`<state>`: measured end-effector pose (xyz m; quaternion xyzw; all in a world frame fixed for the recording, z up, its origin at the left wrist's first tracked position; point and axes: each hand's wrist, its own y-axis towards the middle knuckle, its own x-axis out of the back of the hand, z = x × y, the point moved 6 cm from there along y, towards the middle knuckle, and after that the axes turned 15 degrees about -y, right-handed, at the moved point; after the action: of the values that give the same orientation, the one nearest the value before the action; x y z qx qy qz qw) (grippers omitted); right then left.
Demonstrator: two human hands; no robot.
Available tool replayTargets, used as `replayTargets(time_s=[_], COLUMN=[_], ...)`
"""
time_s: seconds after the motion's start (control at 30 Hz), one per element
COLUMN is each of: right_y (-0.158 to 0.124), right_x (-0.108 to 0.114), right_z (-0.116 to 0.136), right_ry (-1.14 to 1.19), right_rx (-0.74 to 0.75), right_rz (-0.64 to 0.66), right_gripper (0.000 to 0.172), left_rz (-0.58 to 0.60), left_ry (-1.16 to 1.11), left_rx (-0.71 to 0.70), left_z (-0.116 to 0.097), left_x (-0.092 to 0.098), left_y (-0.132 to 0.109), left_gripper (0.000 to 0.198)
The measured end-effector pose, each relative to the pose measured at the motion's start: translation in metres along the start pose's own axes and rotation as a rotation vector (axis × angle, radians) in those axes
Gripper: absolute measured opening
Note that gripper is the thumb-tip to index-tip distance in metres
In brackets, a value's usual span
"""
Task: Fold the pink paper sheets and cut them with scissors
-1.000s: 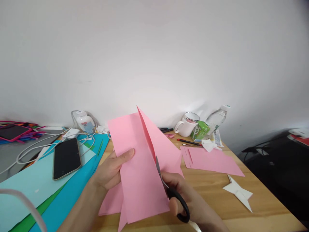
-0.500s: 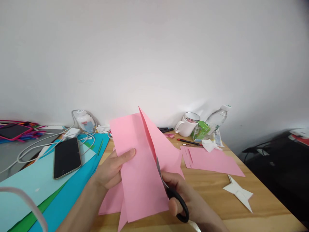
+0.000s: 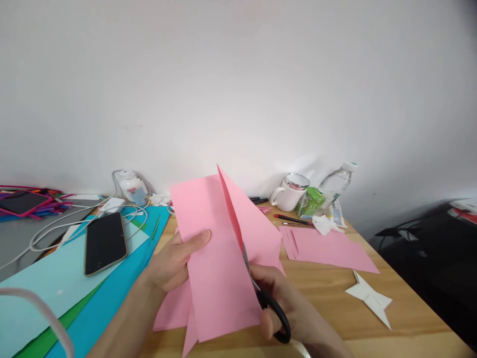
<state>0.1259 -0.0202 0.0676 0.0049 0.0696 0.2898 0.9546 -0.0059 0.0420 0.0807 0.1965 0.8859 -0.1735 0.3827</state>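
Note:
A pink sheet of paper [image 3: 219, 278] is held up over the table, with a long slit running down from its top edge. My left hand [image 3: 179, 261] grips its left side, thumb on the front and fingers behind. In my right hand [image 3: 279, 298] are black-handled scissors [image 3: 275, 313], with their blades on the sheet at the lower end of the slit. The right-hand part of the sheet [image 3: 257, 219] bends away behind the cut. More pink paper [image 3: 171, 311] lies underneath, partly hidden by the held sheet.
On the left are a phone [image 3: 105, 243], blue paper [image 3: 97, 308], white cables and a white bottle [image 3: 134, 188]. A mug [image 3: 288, 194], a green box [image 3: 312, 201] and a water bottle [image 3: 337, 184] stand at the back right. Nearer lie pink paper [image 3: 335, 251] and a folded white paper star [image 3: 370, 298].
Very little differs. The scissor blades look slightly more closed on the paper, and the whole view has shifted a touch.

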Motion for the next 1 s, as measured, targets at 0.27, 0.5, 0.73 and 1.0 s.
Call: replayTargets(time_s=[0.27, 0.5, 0.73, 1.0], right_y=[-0.0020, -0.0045, -0.0036, -0.0052], right_x=[0.0030, 0.0036, 0.0035, 0.0038], right_z=[-0.0005, -0.0037, -0.0053, -0.0057], right_ry=[-0.076, -0.061, -0.067, -0.088], right_rx=[0.011, 0.009, 0.009, 0.018], right_rz=[-0.032, -0.033, -0.028, -0.042], right_gripper=[0.059, 0.057, 0.059, 0.061], left_rz=[-0.009, -0.015, -0.017, 0.026], left_ry=[-0.009, -0.019, -0.014, -0.004], left_rx=[0.005, 0.012, 0.003, 0.022], left_z=[-0.0004, 0.0001, 0.0000, 0.0017], left_x=[-0.0017, -0.0027, -0.0050, -0.0059], left_y=[0.0000, -0.0012, -0.0010, -0.0027], left_gripper=[0.016, 0.015, 0.013, 0.016])
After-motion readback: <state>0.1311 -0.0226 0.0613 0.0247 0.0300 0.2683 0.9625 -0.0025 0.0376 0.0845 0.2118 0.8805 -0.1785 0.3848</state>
